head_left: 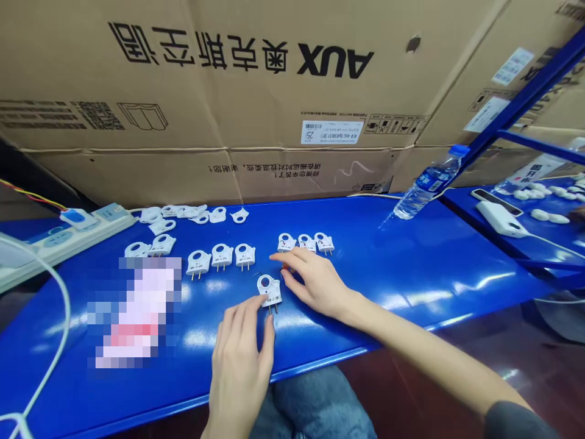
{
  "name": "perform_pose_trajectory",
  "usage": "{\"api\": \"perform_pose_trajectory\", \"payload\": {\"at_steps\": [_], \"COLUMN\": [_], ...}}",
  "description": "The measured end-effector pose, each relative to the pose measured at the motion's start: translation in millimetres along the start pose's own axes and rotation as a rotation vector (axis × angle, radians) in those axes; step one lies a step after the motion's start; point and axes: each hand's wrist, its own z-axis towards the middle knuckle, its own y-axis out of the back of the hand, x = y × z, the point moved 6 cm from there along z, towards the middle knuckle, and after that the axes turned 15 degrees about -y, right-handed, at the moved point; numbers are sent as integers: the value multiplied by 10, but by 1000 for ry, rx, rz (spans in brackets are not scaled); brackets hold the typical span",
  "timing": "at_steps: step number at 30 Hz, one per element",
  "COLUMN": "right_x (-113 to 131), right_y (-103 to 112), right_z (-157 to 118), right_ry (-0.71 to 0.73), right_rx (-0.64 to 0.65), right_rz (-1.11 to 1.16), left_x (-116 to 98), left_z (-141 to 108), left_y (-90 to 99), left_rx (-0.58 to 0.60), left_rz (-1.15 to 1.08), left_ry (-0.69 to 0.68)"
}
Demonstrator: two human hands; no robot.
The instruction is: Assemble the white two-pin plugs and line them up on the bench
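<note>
My left hand [242, 347] is at the near side of a white two-pin plug housing [273, 294] with a round opening, its fingertips and thumb closed at the lower left corner. The pins point toward me. Just above and to the right, my right hand [315, 280] has thumb and fingers curled together. A small reddish bit shows between them, too small to name. Beyond that hand stands a group of three similar plug housings [307, 242]. Three more housings [222, 256] lie in a row left of the middle, pins toward me.
White ring-shaped pieces [183, 211] are piled at the back left, near a power strip [82, 235]. A blurred pinkish item [141, 311] lies at left on the blue table [365, 268]. A water bottle [429, 183] leans at right beside a blue frame; cardboard boxes [228, 122] stand behind.
</note>
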Motion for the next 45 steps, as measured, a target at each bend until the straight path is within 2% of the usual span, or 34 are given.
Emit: {"api": "perform_pose_trajectory", "payload": {"at_steps": [6,18,32,40,45], "right_x": [2,-5,-37,-120,-198], "right_y": [-36,-49,-33,17,106], "right_z": [-20,-19,10,43,67], "right_ry": [-6,-47,-107,-151,-163], "right_rx": [70,53,107,81,212], "right_rz": [-4,37,197,25,-45], "left_x": [-56,-61,-66,-25,-13], "left_z": [29,27,22,6,-11], "left_y": [35,23,20,-4,-6], "left_rx": [-14,-7,1,1,15], "left_rz": [-3,-7,9,29,7], "left_ry": [-31,-17,-21,-64,-22]}}
